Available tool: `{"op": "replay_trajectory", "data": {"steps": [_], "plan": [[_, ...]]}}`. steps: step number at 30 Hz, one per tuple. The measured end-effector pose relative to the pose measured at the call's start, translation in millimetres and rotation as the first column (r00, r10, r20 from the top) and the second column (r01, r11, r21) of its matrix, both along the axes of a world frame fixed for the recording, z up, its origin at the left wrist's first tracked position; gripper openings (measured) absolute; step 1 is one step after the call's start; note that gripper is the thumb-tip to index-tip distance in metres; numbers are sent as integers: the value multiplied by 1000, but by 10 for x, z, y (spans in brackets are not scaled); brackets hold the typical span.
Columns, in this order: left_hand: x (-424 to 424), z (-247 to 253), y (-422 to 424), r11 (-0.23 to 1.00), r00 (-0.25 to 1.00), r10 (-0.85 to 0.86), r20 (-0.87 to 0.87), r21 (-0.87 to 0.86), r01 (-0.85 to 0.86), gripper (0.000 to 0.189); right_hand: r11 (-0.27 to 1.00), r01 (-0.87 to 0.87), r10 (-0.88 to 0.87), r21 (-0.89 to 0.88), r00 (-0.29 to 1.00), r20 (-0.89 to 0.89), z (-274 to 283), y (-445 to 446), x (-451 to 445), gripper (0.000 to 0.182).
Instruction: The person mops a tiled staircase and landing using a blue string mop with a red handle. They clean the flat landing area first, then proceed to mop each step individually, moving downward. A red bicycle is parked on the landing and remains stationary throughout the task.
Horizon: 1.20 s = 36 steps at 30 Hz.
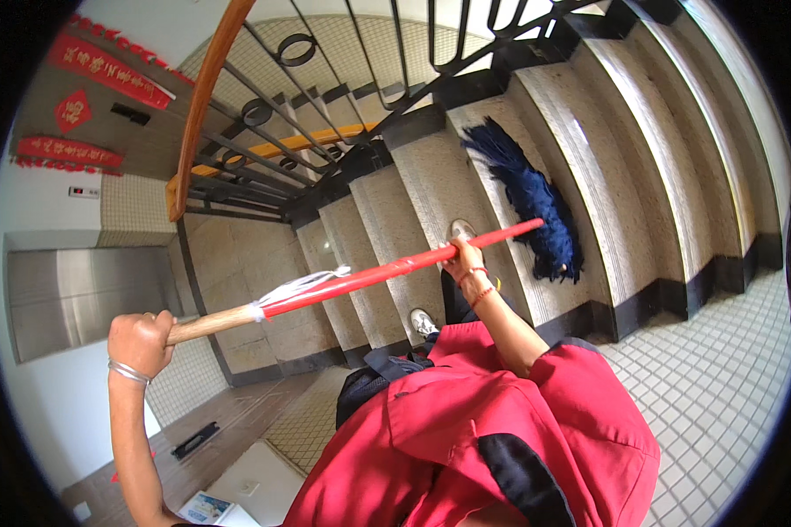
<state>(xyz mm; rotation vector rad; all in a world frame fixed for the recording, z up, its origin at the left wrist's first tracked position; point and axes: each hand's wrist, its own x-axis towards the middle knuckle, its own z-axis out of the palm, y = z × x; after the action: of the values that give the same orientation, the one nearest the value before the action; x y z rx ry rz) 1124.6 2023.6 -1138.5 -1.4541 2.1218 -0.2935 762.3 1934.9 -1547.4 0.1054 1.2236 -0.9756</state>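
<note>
A mop with a long red pole (369, 271) runs slantwise across the view. My left hand (142, 342), with silver bangles at the wrist, is closed around the bare wooden end (214, 324) of the pole. Farther down, my right hand (461, 258) grips the red part; red bands circle that wrist. White string (303, 286) is tied where wood meets red. The dark blue mop head (540, 204), made of cloth strands, lies spread along a stair tread (580, 300). Its strands fan out toward the railing side.
Stone stairs (633, 151) rise to the right, beside a tiled wall (705, 369). A black metal railing (343, 72) with a wooden handrail (204, 99) borders them. My shoes (424, 323) are on lower steps. Left are a landing (237, 283), metal elevator doors (92, 296) and a door with red banners (105, 69).
</note>
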Motion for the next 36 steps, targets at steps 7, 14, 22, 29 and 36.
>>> {"op": "replay_trajectory", "data": {"steps": [7,14,22,29,36], "plan": [[-453,-273,-213,957,960,-281,4,-65,281,16,948,294,-301,125,953,41,-188,912,-778,10],[-731,-44,-54,895,931,-366,-11,-277,349,22,776,618,-595,123,783,-182,-245,924,-711,6],[-548,90,-454,920,986,-162,32,-357,163,20,789,589,-596,176,803,-12,-94,-91,-202,19],[-362,104,-1467,923,990,56,130,-385,-2,11,809,482,-361,-337,859,363,-442,-2203,407,15],[-333,260,-2455,891,976,95,197,-454,5,19,925,376,-380,51,917,122,-311,-4343,948,21]]}}
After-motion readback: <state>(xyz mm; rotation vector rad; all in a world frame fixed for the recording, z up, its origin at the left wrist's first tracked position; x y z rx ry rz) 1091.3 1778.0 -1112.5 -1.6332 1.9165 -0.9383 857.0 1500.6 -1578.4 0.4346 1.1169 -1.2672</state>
